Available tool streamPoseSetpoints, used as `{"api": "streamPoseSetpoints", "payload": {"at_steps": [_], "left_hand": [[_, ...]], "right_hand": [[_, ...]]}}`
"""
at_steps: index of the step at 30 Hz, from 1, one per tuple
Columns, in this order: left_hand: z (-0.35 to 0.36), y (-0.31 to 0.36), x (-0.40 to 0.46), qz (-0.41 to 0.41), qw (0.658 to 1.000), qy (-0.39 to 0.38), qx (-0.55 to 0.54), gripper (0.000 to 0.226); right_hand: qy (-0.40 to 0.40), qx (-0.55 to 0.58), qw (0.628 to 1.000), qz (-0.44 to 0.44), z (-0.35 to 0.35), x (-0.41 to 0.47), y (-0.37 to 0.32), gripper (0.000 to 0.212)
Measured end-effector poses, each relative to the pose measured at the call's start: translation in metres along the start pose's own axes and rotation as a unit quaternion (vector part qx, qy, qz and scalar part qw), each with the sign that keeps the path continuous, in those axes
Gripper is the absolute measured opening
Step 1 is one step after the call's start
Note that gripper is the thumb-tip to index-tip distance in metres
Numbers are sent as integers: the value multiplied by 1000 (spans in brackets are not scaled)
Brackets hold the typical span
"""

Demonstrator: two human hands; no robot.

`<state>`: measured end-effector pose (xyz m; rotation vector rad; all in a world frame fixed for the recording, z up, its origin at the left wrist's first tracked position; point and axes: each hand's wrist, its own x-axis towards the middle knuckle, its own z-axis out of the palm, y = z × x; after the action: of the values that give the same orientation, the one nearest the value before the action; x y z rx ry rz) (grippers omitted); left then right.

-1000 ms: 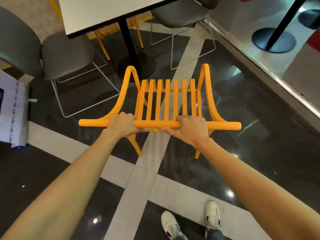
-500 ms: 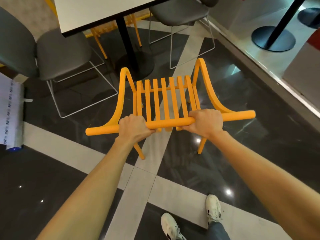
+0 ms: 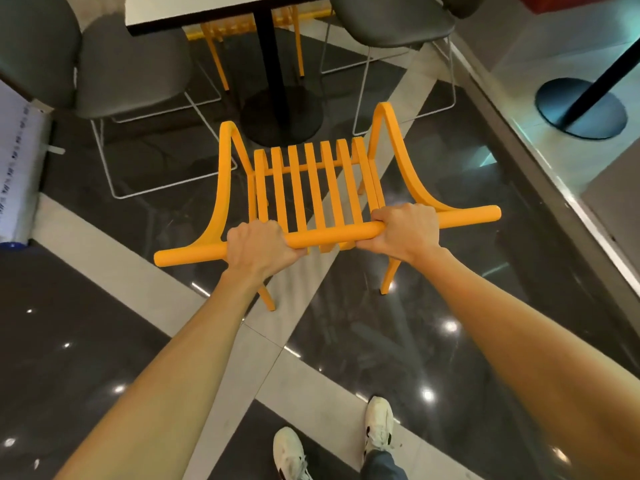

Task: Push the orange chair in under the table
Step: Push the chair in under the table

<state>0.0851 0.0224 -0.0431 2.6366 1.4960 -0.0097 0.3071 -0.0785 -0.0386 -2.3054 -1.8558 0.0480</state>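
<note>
The orange chair (image 3: pixel 313 188) with a slatted seat stands on the dark tiled floor, its top rail nearest me. My left hand (image 3: pixel 258 249) grips the rail left of centre. My right hand (image 3: pixel 405 232) grips it right of centre. The chair is turned a little, with its right end farther forward. Its front faces the white table (image 3: pixel 194 10), whose black post and round base (image 3: pixel 282 114) sit just beyond the seat's front edge. The table's edge is above the base, still ahead of the chair.
A grey chair (image 3: pixel 131 64) with white wire legs stands left of the table and another grey chair (image 3: pixel 391 19) right. A second orange chair (image 3: pixel 221 32) sits beyond the table. Another table's base (image 3: pixel 581 109) lies right, past a raised floor strip. My shoes (image 3: pixel 379 427) are below.
The chair has slid forward toward the table base and turned, its right end swinging ahead. Both hands kept their grip, the right one shifting outward along the rail.
</note>
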Motion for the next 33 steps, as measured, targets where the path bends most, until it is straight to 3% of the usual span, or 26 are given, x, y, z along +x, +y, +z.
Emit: {"api": "streamPoseSetpoints", "payload": {"at_steps": [6,17,33], "left_hand": [[1,13,32,-29,999,14,-6,58],[-6,8,95,-7,998,62,5,61],[-21,-22,223,-10,998,36,41,59]], "right_hand": [[-19,18,999,-37,-1,39,28,39],[-12,23,997,-72,6,112,47,39],[21,22,998,-63,16,242,56,41]]}}
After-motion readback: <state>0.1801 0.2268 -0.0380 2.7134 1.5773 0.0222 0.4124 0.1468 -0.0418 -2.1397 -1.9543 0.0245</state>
